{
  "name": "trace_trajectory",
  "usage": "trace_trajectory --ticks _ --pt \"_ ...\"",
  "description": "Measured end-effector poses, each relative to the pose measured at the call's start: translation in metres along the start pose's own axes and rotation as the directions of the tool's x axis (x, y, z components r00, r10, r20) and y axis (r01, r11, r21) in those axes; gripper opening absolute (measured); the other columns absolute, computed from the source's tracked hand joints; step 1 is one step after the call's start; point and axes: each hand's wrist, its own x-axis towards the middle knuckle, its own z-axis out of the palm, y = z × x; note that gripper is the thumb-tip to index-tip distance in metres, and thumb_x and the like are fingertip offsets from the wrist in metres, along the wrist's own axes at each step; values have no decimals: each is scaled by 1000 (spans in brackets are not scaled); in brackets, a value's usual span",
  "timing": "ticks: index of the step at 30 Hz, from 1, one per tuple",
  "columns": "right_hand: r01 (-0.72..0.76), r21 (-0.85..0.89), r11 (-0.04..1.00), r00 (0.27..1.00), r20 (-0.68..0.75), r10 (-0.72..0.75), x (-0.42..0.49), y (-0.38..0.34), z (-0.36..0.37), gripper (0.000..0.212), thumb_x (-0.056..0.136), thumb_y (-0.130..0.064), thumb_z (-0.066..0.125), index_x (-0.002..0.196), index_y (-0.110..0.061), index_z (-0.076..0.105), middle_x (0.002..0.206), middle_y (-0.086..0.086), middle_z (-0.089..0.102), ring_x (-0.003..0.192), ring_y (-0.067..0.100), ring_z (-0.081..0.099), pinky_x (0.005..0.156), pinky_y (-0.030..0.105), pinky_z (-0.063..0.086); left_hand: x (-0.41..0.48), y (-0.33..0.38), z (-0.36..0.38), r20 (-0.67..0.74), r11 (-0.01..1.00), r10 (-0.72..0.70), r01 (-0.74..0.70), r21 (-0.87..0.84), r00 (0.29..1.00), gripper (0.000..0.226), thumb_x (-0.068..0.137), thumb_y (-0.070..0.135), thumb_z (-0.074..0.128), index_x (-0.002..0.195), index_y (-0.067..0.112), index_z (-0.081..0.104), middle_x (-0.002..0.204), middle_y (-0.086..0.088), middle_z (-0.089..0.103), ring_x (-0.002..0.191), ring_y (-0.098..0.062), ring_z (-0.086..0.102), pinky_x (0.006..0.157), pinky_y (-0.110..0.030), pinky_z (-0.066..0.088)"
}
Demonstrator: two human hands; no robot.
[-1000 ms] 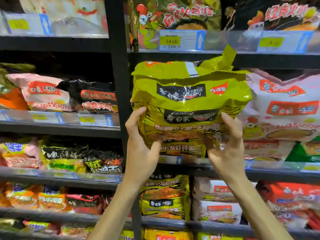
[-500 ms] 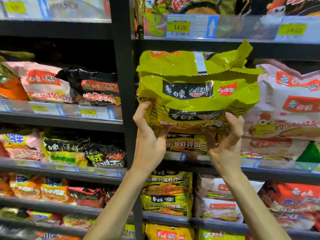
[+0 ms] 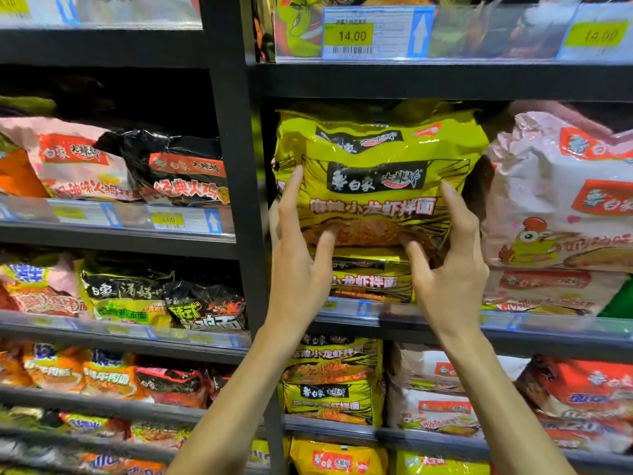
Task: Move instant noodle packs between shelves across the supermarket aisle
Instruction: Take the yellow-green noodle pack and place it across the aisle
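A: Nearest the camera, both forearms reach up. Left hand (image 3: 301, 255) has its fingers spread, tips and thumb pressed on the face and left edge of the yellow-green noodle multipack (image 3: 376, 180). Right hand (image 3: 448, 265) the same on the lower right. Neither is closed around it; looks like pushing, not gripping.

B: Where is the pack?

A: Inside the shelf bay, under the shelf above, resting on a second yellow-green pack (image 3: 371, 281) of the same print. Its top seal is back in shadow. Pink multipack (image 3: 561, 200) just beside it on the right; black upright post (image 3: 233, 166) on its left.

B: Progress?

A: Judged: this pack is nearly placed, only seating and letting go remain. Shelf edge (image 3: 513, 334) with its price strip lies below. I cannot tell from this view how many packs remain across the aisle.

B: Further back?

A: Price tag (image 3: 352, 36) reading 14.00 on the shelf above.
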Motion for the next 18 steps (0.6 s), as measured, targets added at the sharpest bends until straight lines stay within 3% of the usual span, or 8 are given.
trace_trajectory --ticks 2,4,8,10,12,15,18 --pt "-1 -4 1000 1000 9 1 4 -1 0 82 84 4 74 150 -19 32 150 7 47 131 -26 27 92 -10 24 4 4 2 6 1000 -24 24 8 1000 75 103 5 54 160 35 14 170 2 10 159 -19 2 99 11 17" --pt "-5 -4 1000 1000 18 5 4 0 1 82 86 0 74 151 -20 30 152 5 45 132 -27 23 93 -10 23 5 5 3 14 999 -41 41 8 999 75 104 6 53 161 35 13 170 -4 7 159 -17 -1 91 15 17" --pt "-1 -21 1000 1000 9 2 1 0 3 83 85 2 74 150 -23 28 153 8 45 132 -28 20 93 -10 22 1 3 6 -7 998 -48 48 47 999 76 105 9 51 162 38 9 171 -3 5 159 -11 -1 92 15 11" --pt "-1 -24 1000 1000 13 1 0 0 2 83 85 3 73 149 -23 29 152 10 46 133 -26 22 95 -10 21 -3 4 8 -4 997 -66 66 48 998 78 105 9 49 163 38 6 171 -2 1 154 1 -9 95 14 8" --pt "-1 -27 1000 1000 13 1 -2 0 0 82 85 3 73 149 -23 29 151 11 46 135 -15 30 97 -9 22 -5 6 9 4 996 -86 85 38 996 79 105 7 49 163 38 4 172 0 -3 151 6 -13 95 14 7" --pt "2 -19 1000 999 35 -1 -4 -1 -4 81 86 -1 73 149 -25 28 153 10 44 138 7 39 99 -3 27 -8 8 6 17 995 -92 92 26 996 81 104 8 51 162 41 4 172 7 -4 157 -4 -12 96 13 6" --pt "-8 -29 1000 998 55 10 -4 -4 -7 78 90 -8 71 151 -28 25 155 6 42 142 18 41 95 14 35 -11 10 2 37 995 -94 93 26 995 82 104 13 53 160 46 3 171 15 -2 157 -3 -11 108 -1 6"
